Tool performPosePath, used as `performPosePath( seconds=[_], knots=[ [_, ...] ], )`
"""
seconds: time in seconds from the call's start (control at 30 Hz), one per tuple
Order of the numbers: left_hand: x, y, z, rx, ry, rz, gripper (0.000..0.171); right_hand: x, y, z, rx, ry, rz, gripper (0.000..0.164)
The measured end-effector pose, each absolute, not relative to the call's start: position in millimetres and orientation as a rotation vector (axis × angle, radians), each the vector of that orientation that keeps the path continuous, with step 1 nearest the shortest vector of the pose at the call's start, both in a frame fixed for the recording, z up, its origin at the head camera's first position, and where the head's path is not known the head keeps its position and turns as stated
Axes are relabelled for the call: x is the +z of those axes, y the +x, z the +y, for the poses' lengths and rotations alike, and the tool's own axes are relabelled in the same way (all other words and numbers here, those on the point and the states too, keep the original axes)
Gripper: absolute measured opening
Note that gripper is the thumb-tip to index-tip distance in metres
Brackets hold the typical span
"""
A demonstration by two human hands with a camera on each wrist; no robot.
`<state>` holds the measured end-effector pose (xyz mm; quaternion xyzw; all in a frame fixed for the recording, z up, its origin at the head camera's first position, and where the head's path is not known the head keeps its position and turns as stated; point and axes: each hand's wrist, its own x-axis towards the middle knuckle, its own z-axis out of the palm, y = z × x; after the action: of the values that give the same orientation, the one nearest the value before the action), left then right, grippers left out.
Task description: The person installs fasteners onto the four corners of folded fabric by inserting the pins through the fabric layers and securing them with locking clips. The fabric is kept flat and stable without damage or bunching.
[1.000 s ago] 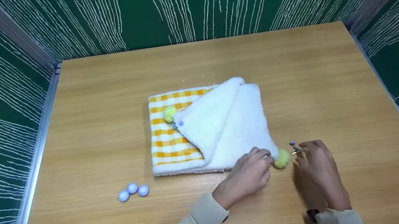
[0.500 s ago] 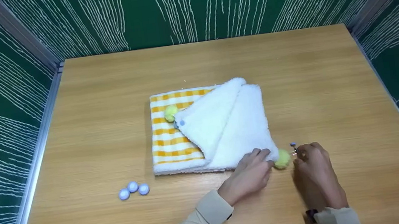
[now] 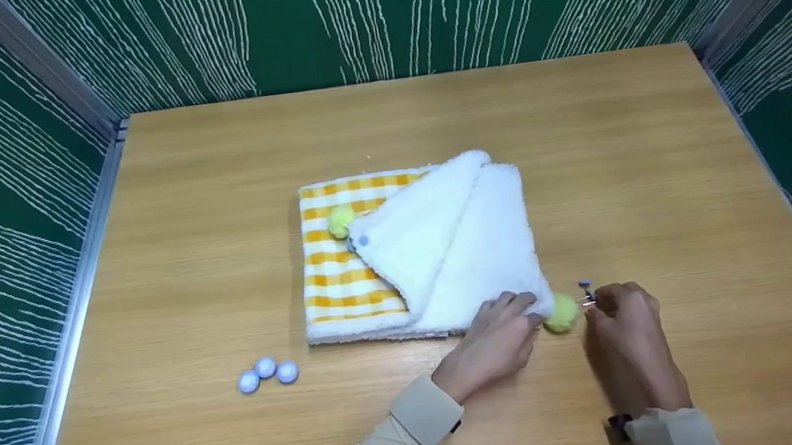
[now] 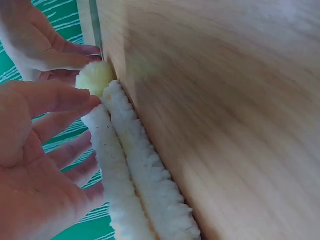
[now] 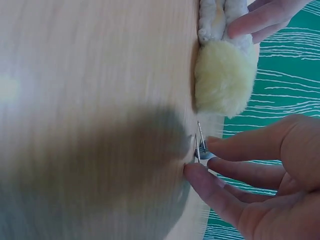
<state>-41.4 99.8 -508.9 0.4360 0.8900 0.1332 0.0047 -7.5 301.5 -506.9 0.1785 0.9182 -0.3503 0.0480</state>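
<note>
A folded blanket [image 3: 476, 258], white fleece with a yellow-and-white checked side, lies on the table; one flap is folded to the left. My left hand [image 3: 492, 343] pinches its front right corner, thumb and index finger at the edge in the left wrist view. A fuzzy yellow-green pompom [image 5: 225, 77] sits at that corner. To its right, my right hand [image 3: 632, 333] pinches a small metal clip [image 5: 199, 145] with thin prongs pointing toward the pompom, apart from it. A blue end of the clip shows in the head view.
Three pale blue round caps [image 3: 266, 368] lie on the wooden table [image 3: 169, 280] at front left. A second pompom [image 3: 341, 221] and a blue round piece [image 3: 363, 240] are at the flap's tip. Green walls with white lines [image 3: 312, 29] stand around the table.
The left hand's fingers have settled down onto the blanket corner. The right hand keeps its grip on the clip and has barely moved. The head view shifts slightly.
</note>
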Motion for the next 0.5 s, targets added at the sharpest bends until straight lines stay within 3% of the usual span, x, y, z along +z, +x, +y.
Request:
performPosePath(
  seconds=[0.3,0.5],
  knots=[
    [-510.1,-42.3,100.5,0.462,1.357,2.778,0.024,-507.0,-5.9,302.3,-1.104,0.603,2.728,0.027],
    [-510.5,-41.2,99.9,0.398,1.379,2.807,0.021,-509.9,-2.2,304.1,-1.041,0.472,2.895,0.018]
  ],
)
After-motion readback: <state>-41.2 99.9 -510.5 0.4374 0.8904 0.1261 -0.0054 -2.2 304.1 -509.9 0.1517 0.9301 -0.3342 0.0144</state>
